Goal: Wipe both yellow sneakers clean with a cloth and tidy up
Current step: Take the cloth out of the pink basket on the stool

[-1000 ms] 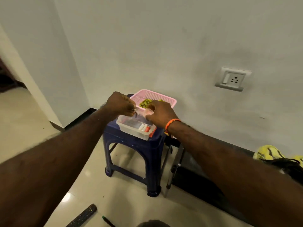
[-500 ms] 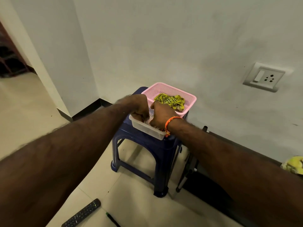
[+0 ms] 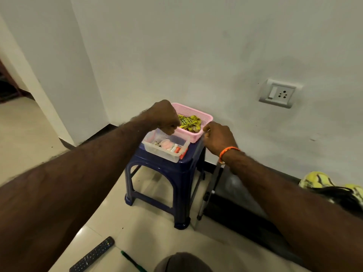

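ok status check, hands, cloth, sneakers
Left hand curled over clear tub, grasp unclear. Right hand by pink basket, grasp unclear. Yellow cloth in basket, yellow sneakers far right, untouched.

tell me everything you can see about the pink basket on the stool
The pink plastic mesh basket is a shallow rectangular tray with latticed walls and a solid rolled rim. It sits upright on the back of the dark blue plastic stool, close to the white wall. A crumpled yellow checked cloth lies inside. Its front wall is beside the clear plastic container; contact is unclear. The left hand overlaps its left corner, and the right hand is at its right corner; touch cannot be confirmed.
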